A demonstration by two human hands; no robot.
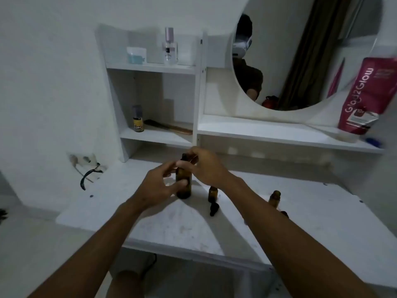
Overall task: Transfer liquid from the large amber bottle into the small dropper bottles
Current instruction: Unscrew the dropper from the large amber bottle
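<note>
One large amber bottle (183,186), left grip (160,186) round body, right grip (206,165) pinching cap; two small dropper bottles (213,193).

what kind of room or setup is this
Most likely a dressing table in a home bedroom: a round mirror sits on a white shelf unit holding a perfume bottle and a cream jar, with a pink skincare box beside it.

White tabletop (150,222): near-left stretch bare, open to approach. Centre occupied by upright large amber glass bottle (183,183); just right of it stand small amber dropper bottle (213,193), black dropper cap (214,208) lying flat, second small amber bottle (275,198). White shelf unit (154,140) overhangs rear.
</note>
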